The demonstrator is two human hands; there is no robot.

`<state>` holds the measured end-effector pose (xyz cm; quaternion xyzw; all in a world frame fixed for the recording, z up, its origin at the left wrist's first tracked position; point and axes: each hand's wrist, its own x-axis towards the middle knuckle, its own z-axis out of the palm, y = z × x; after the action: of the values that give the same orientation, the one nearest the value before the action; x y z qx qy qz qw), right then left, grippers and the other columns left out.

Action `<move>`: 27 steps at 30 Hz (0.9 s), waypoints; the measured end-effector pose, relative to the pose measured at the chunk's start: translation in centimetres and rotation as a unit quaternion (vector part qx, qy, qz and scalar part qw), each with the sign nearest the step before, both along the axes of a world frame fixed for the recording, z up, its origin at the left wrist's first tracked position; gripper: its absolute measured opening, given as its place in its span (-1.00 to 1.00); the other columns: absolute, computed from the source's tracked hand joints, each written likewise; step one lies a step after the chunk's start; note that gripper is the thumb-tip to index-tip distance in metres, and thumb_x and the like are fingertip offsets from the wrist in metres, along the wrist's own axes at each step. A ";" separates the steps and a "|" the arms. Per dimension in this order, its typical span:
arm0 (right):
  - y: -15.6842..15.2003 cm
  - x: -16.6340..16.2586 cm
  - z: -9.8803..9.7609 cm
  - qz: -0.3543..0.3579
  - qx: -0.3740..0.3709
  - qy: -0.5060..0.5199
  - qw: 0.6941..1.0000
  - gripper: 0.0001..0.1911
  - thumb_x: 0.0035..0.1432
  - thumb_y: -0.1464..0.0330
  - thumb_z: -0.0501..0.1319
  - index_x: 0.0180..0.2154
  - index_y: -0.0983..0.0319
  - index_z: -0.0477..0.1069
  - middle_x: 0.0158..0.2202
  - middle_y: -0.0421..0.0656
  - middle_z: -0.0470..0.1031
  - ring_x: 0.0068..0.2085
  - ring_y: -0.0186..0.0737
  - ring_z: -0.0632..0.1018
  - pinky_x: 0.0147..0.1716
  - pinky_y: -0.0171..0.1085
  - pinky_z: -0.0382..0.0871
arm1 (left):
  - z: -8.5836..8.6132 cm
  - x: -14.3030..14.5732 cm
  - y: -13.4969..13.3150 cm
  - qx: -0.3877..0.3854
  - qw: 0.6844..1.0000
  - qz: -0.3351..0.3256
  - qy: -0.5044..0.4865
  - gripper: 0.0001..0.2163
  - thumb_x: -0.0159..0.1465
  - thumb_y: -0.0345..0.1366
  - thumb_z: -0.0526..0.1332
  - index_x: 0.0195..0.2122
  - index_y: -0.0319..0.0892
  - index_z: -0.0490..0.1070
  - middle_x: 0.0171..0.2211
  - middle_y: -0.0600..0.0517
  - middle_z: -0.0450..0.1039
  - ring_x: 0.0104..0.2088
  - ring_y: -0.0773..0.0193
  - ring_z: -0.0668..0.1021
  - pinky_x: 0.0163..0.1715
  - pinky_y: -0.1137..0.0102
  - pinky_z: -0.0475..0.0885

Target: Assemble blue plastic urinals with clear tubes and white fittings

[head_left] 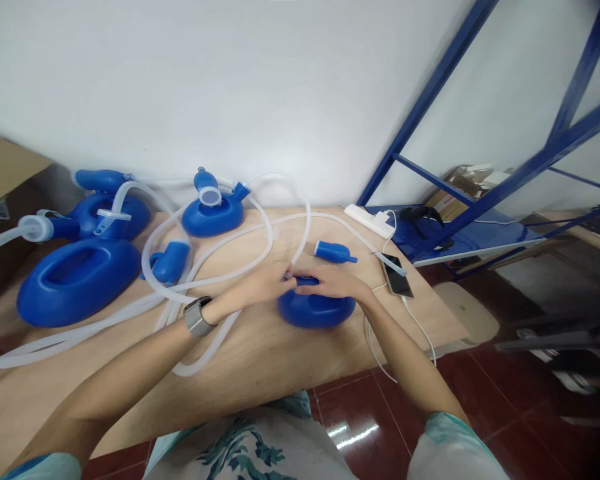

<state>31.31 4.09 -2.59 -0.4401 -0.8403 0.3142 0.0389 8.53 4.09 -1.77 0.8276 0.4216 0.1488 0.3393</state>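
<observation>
A blue plastic urinal bottle (316, 313) rests on the table in front of me. Over its neck, my right hand (329, 280) is closed, its fingers reaching toward my left hand. My left hand (273, 281) pinches at the same neck, where the end of a clear white tube (304, 243) meets it. Both hands hide the joint between tube and neck. Just behind my right hand lies a loose blue funnel-shaped piece (334, 251). Another blue piece (171, 262) sits left of my left hand, among loops of tubing.
More blue bottles (80, 280) with caps and tubes stand on the left, another bottle (213, 217) by the wall. Tubing (75, 337) loops across the table. A phone (398, 277), its cable and a power strip (370, 220) lie at right, beside a blue metal rack (425, 100). A cardboard box (7, 167) stands far left.
</observation>
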 end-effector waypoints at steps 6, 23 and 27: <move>0.4 -0.1 -0.5 -0.004 -0.026 0.031 0.999 -0.52 0.33 0.08 0.31 0.23 -0.01 0.53 0.24 -0.21 0.59 0.25 0.10 0.57 0.27 -0.01 0.43 | -0.1 0.5 0.4 0.018 0.999 0.015 0.028 -0.79 0.21 -0.23 0.19 -0.53 -0.11 0.22 -0.56 0.10 0.34 -0.48 0.27 0.38 -0.44 0.33 0.19; -1.2 -1.0 -0.2 -0.071 0.014 0.009 0.997 -0.50 0.37 0.07 0.25 0.27 0.03 0.51 0.26 -0.14 0.57 0.26 0.19 0.57 0.28 0.10 0.42 | -0.6 -3.0 0.3 0.017 0.997 -0.061 -0.047 -0.61 0.30 -0.09 0.32 0.11 -0.13 0.48 0.04 -0.09 0.61 -0.01 0.05 0.61 0.04 0.22 0.47; -1.4 -0.4 -0.4 -0.062 -0.008 0.042 0.997 -0.33 0.27 0.01 0.35 0.34 0.08 0.42 0.23 -0.08 0.59 0.20 0.18 0.61 0.24 0.08 0.48 | -1.7 -5.8 -0.6 0.079 0.994 -0.054 -0.045 -0.40 0.26 -0.07 0.42 0.30 -0.08 0.41 0.17 -0.12 0.56 0.11 -0.05 0.60 0.16 0.14 0.44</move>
<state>30.89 2.70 -2.99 -0.4778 -0.8067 0.3359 0.0898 2.73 3.51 -3.46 0.8660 0.3474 0.1998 0.2990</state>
